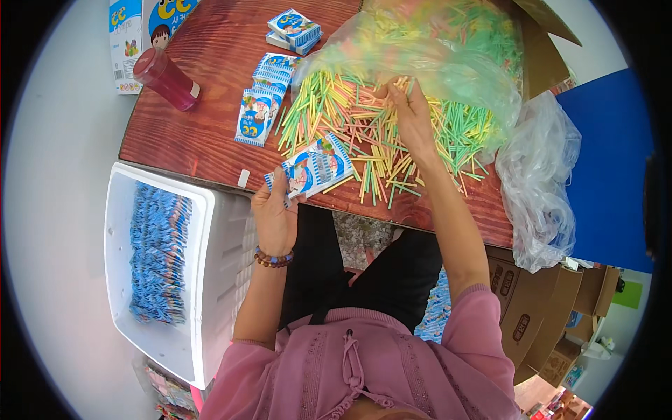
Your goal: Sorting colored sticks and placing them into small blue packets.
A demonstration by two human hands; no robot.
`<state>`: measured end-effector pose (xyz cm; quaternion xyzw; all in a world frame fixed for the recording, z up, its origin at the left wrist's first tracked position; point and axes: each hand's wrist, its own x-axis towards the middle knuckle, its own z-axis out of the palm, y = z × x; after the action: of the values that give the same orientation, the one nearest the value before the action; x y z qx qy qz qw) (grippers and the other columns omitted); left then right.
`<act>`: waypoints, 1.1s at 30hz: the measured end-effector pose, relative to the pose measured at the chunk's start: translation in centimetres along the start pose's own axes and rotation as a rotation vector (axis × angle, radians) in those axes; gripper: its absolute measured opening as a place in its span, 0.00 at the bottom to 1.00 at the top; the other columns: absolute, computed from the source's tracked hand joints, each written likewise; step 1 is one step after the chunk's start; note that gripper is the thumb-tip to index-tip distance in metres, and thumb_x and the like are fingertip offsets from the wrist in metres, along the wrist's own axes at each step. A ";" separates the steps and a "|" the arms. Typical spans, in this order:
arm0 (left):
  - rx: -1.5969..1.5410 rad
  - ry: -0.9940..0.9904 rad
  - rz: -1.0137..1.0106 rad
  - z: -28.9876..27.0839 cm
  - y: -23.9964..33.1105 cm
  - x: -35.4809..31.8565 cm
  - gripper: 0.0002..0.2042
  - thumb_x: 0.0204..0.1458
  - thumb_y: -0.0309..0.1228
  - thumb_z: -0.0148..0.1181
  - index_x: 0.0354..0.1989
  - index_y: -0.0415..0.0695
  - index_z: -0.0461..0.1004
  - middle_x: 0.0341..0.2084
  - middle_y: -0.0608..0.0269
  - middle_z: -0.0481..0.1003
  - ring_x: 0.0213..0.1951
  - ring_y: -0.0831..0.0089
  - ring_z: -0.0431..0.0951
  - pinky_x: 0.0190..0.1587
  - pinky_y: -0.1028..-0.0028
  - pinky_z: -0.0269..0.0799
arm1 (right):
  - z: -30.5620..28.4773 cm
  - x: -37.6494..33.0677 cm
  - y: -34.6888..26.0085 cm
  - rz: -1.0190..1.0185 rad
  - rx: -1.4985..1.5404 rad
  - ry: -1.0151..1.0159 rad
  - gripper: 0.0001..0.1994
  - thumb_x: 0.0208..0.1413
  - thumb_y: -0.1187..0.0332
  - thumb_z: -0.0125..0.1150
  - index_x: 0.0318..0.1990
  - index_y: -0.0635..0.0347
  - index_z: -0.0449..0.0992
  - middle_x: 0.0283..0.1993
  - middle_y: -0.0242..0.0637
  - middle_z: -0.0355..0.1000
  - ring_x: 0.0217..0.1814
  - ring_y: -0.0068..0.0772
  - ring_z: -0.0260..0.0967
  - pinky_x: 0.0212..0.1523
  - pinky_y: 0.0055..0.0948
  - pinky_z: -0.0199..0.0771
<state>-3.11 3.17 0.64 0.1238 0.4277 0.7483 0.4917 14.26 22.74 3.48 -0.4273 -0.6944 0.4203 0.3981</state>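
My left hand (pixel 275 215) is closed on the end of several small blue-and-white packets (pixel 318 168), fanned out over the table's front edge. A loose pile of thin yellow, pink and green sticks (pixel 350 105) covers the middle of the table. My right hand (pixel 414 122) reaches into that pile, fingertips pinched together around a few sticks. Flat on the table, left of the pile, lies an overlapping row of similar packets (pixel 255 115). Behind it are stacked small blue-and-white boxes (pixel 295 28). A clear plastic bag (pixel 448 73) partly covers the sticks at the back.
A white foam bin (pixel 203 280) full of blue packets stands left of my legs. On the reddish wooden table (pixel 210 140) a jar of pink-red contents (pixel 166 78) leans sideways. Crumpled clear plastic (pixel 539 182) hangs off the right edge, above cardboard boxes (pixel 553 294).
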 end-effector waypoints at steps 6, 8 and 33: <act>-0.186 -0.062 -0.177 1.9 -1.2 0.7 0.10 0.61 0.33 0.54 0.39 0.40 0.77 0.37 0.64 0.79 0.38 0.76 0.79 0.40 0.74 0.75 | 0.5 -2.2 -1.4 0.103 0.940 0.005 0.11 0.67 0.68 0.43 0.45 0.66 0.69 0.46 0.47 0.74 0.56 0.43 0.69 0.63 0.41 0.64; -0.197 -0.125 -0.169 2.5 -1.8 1.0 0.10 0.61 0.34 0.54 0.39 0.41 0.76 0.37 0.64 0.79 0.39 0.76 0.78 0.40 0.73 0.75 | 1.1 -3.0 -2.0 0.111 1.008 0.046 0.10 0.67 0.68 0.43 0.44 0.66 0.69 0.46 0.47 0.74 0.56 0.46 0.69 0.64 0.43 0.62; -0.167 -0.052 0.070 3.8 -4.7 0.8 0.11 0.62 0.31 0.51 0.48 0.39 0.71 0.46 0.61 0.75 0.46 0.73 0.75 0.51 0.68 0.73 | 5.5 -9.2 -7.1 0.024 0.855 0.303 0.10 0.67 0.65 0.43 0.46 0.64 0.64 0.50 0.49 0.72 0.53 0.32 0.67 0.53 0.32 0.68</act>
<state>1.76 6.54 -0.85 0.1169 0.3462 0.7946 0.4849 10.32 10.87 6.40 -0.2894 -0.3874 0.6067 0.6310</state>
